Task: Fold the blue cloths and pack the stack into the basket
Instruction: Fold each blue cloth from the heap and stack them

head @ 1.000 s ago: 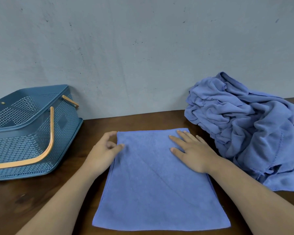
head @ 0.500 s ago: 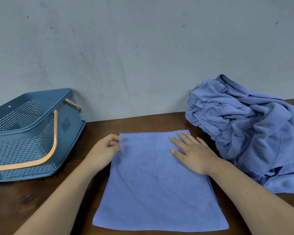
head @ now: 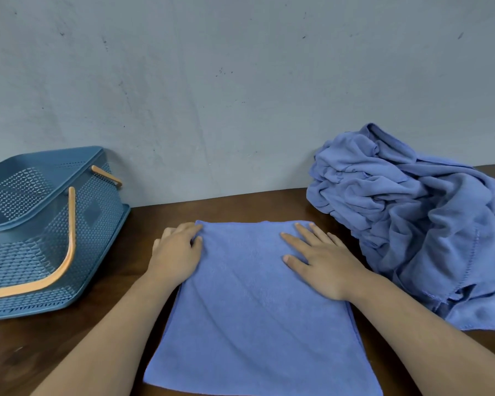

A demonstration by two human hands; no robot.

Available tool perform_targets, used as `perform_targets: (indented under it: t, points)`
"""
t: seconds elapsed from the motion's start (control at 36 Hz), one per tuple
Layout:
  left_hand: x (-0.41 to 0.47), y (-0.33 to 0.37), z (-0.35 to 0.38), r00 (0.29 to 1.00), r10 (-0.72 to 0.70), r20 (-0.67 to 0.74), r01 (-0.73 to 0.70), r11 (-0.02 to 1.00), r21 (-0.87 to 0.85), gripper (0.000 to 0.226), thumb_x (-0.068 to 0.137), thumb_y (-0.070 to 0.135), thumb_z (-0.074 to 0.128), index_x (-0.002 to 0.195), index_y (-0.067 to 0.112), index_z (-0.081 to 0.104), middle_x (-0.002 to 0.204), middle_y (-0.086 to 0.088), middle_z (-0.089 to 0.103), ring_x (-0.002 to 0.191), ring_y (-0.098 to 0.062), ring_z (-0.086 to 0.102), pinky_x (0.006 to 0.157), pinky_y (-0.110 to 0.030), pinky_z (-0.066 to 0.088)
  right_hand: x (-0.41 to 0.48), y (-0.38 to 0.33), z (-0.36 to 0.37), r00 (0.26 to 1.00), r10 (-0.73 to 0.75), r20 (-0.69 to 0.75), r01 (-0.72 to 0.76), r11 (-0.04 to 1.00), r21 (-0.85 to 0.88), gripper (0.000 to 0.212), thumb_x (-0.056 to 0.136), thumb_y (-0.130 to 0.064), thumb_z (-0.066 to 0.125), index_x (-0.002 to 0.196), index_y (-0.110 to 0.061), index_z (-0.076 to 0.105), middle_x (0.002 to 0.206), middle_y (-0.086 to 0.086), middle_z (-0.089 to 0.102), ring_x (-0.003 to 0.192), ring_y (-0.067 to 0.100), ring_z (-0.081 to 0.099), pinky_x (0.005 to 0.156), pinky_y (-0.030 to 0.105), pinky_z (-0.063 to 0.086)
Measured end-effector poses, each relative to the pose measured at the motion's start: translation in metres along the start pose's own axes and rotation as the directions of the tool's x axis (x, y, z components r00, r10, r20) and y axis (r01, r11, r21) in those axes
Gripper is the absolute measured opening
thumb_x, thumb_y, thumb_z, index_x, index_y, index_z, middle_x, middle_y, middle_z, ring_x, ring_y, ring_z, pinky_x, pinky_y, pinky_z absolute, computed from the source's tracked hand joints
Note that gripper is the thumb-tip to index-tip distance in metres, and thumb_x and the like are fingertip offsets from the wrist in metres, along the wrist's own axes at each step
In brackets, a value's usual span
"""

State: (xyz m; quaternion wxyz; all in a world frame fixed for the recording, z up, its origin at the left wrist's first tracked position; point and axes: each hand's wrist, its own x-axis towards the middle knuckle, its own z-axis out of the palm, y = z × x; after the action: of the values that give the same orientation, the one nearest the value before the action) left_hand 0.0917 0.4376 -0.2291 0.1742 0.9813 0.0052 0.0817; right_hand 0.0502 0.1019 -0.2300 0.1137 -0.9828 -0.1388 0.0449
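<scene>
Head view: the blue cloth lies flat mid-table, part-way through folding. The left hand grip pinches its far left corner, the right hand grip is spread and pressing. The next move likely calls for carrying that corner across squarely. A crumpled pile waits to the right, the basket to the left.

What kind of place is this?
Probably a simple laundry-folding spot in a home or workroom: a dark wooden table against a bare grey wall, a heap of crumpled blue cloths, and a blue plastic basket.
</scene>
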Motion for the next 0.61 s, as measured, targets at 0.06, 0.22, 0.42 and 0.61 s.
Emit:
perform_targets:
  t: [0.06,0.22,0.42,0.61]
  points:
    - [-0.001,0.001,0.0,1.0,-0.004,-0.002,0.004,1.0,-0.003,0.046,0.11,0.035,0.038,0.156,0.038,0.046,0.159,0.019,0.046,0.14,-0.019,0.037,0.112,-0.043,0.029,0.0,0.0,-0.001,1.0,0.002,0.001,-0.003,1.0,0.001,0.065,0.103,-0.073,0.015,0.164,-0.054,0.0,0.174,-0.017,-0.014,0.159,0.01,-0.022,0.131,0.043,-0.003]
    - [-0.003,-0.002,-0.001,1.0,-0.012,-0.026,0.009,0.992,-0.123,0.043,0.109,0.035,0.043,0.152,0.041,0.049,0.151,0.017,0.055,0.14,-0.019,0.041,0.113,-0.042,0.03,0.001,-0.002,-0.002,1.0,0.017,0.006,-0.017,1.0,0.008,0.065,0.103,-0.074,0.017,0.163,-0.055,0.002,0.174,-0.017,-0.012,0.16,0.01,-0.02,0.131,0.044,-0.003]
    - [-0.026,-0.013,-0.013,1.0,-0.013,0.002,0.011,0.798,-0.603,0.047,0.102,0.031,0.066,0.145,0.045,0.051,0.108,0.026,0.072,0.126,-0.004,0.058,0.111,-0.037,0.043,0.001,-0.005,-0.004,1.0,0.028,0.009,-0.028,1.0,0.006,0.066,0.103,-0.074,0.018,0.164,-0.054,0.003,0.175,-0.016,-0.01,0.161,0.012,-0.017,0.131,0.045,0.0]
    - [-0.054,-0.017,-0.012,0.993,0.112,0.039,-0.093,0.942,-0.322,0.051,0.1,0.051,0.062,0.149,0.049,0.048,0.135,0.023,0.057,0.135,-0.01,0.043,0.116,-0.04,0.039,0.027,-0.021,-0.025,0.983,-0.02,-0.183,0.023,1.0,0.009,0.043,0.106,-0.049,0.047,0.146,-0.038,0.054,0.154,-0.013,0.047,0.142,0.017,0.04,0.114,0.041,0.036]
